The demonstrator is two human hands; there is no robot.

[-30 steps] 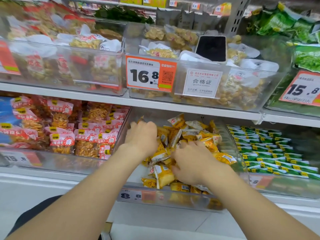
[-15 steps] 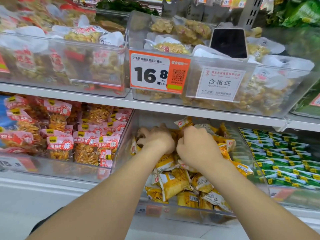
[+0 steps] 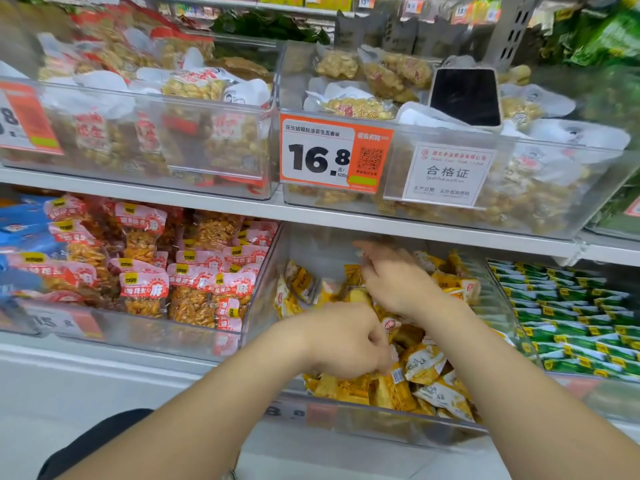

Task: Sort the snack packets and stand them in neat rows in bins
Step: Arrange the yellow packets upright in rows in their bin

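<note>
Both hands are down inside one clear bin [image 3: 264, 289] on the lower shelf, among loose yellow packets [image 3: 426, 366] that lie jumbled at all angles rather than standing in rows. Nearer the front of the bin, the left hand [image 3: 343, 341] has its fingers curled down into the pile, knuckles up. Its fingertips are buried among the wrappers, so I cannot tell whether it grips one. Just behind it and a little further in, the right hand [image 3: 398, 284] is blurred, its fingers bent toward the back wall. I cannot tell whether it pinches a packet or only touches the heap. More yellow packets lean against the bin wall to the left of the right hand, and others spill toward the front edge below the left hand. Left of the left hand, a neighbouring bin holds red-labelled peanut packets [image 3: 143, 289], mostly upright. Right of the right hand, green packets [image 3: 571, 323] lie in tidy overlapping rows. Above both hands runs a white shelf edge [image 3: 207, 209] carrying further clear bins of pale nut bags. An orange price tag [image 3: 318, 157] reads 16.8, a white certificate card [image 3: 446, 174] sits beside it, and a dark phone [image 3: 465, 97] is propped on the bags.
</note>
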